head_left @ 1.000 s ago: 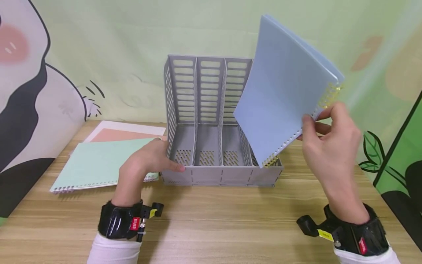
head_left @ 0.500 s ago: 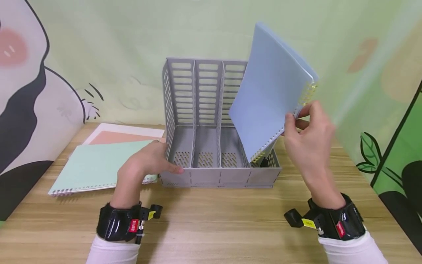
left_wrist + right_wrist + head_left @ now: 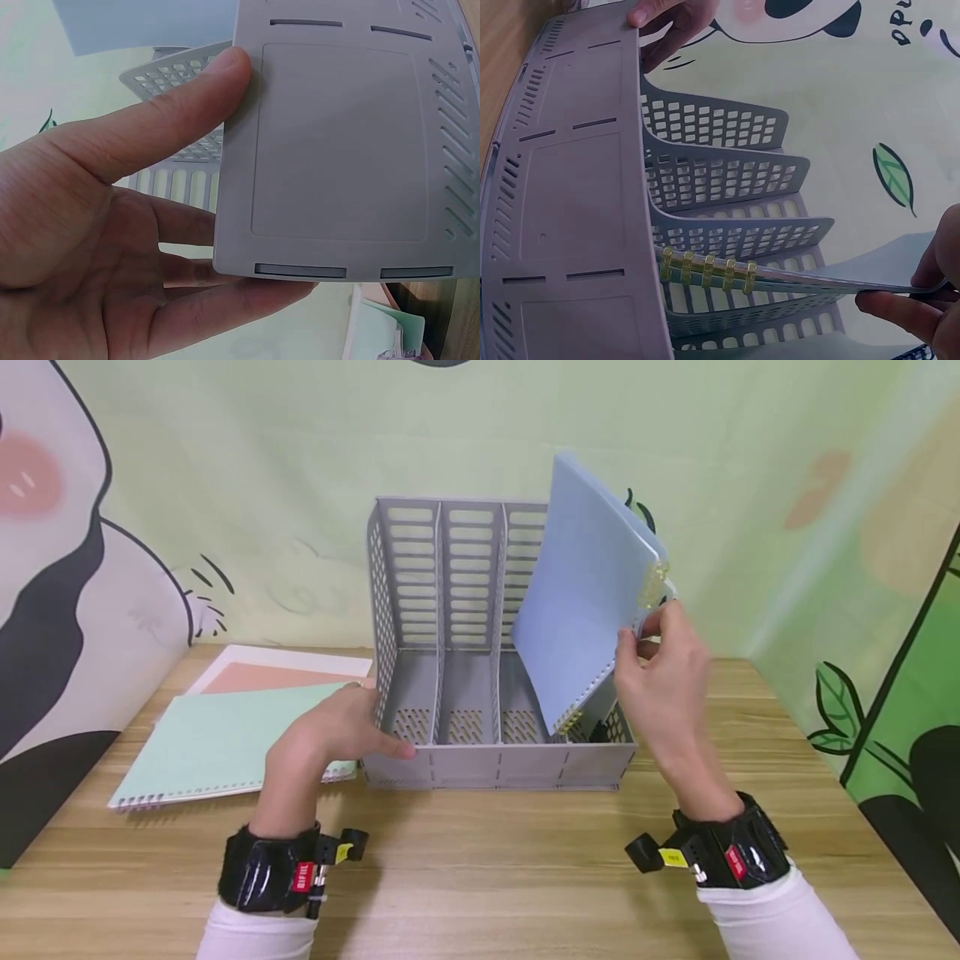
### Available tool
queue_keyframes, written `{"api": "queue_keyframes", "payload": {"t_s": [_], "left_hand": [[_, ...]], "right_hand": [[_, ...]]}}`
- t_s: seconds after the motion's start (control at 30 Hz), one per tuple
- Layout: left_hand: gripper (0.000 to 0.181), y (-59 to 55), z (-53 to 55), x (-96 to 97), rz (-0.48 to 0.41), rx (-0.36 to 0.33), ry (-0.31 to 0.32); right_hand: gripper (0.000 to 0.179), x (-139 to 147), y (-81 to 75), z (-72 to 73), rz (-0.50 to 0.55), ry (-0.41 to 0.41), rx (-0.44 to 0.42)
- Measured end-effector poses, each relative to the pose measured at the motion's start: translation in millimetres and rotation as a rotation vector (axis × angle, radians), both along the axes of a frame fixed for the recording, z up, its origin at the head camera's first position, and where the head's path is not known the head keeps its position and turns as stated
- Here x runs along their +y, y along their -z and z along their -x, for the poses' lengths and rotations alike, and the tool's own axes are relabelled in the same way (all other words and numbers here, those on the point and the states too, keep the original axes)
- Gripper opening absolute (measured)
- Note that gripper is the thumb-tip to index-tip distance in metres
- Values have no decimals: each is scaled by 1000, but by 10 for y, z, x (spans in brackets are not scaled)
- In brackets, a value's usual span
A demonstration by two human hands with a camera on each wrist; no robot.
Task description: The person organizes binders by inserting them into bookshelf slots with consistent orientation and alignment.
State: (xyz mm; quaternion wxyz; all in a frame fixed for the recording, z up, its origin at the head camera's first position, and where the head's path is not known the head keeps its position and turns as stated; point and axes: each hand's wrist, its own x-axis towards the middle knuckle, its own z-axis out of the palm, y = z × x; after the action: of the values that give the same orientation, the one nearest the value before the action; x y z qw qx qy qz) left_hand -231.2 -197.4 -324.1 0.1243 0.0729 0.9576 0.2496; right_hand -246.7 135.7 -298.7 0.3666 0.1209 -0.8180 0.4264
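A blue spiral notebook (image 3: 581, 602) with gold rings hangs tilted over the right part of a grey file organizer (image 3: 498, 766). My right hand (image 3: 663, 681) pinches its ringed edge between thumb and fingers. The notebook's lower corner is inside the organizer, past the second divider (image 3: 742, 232) in the right wrist view. My left hand (image 3: 330, 727) holds the organizer's front left corner, with the thumb (image 3: 180, 109) on the front panel's edge and the fingers round the side wall.
A mint-green spiral notebook (image 3: 225, 739) lies left of the organizer, over a pink and white one (image 3: 285, 672). Something black (image 3: 598, 732) sits in the rightmost compartment, mostly hidden. A printed green cloth (image 3: 300, 485) hangs behind the wooden table (image 3: 487, 868).
My right hand has moved left and the blue notebook has come left and down, from beside the organizer's right compartments into it. My left hand stays on the corner.
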Motion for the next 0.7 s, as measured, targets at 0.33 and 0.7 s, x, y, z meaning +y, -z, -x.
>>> {"api": "queue_keyframes", "payload": {"t_s": [0.33, 0.7], "left_hand": [[106, 19, 5, -6, -8, 0, -7], [105, 25, 8, -1, -3, 9, -7]], "right_hand": [[10, -50, 43, 118, -26, -16, -1], [14, -62, 16, 209, -36, 13, -99]]}}
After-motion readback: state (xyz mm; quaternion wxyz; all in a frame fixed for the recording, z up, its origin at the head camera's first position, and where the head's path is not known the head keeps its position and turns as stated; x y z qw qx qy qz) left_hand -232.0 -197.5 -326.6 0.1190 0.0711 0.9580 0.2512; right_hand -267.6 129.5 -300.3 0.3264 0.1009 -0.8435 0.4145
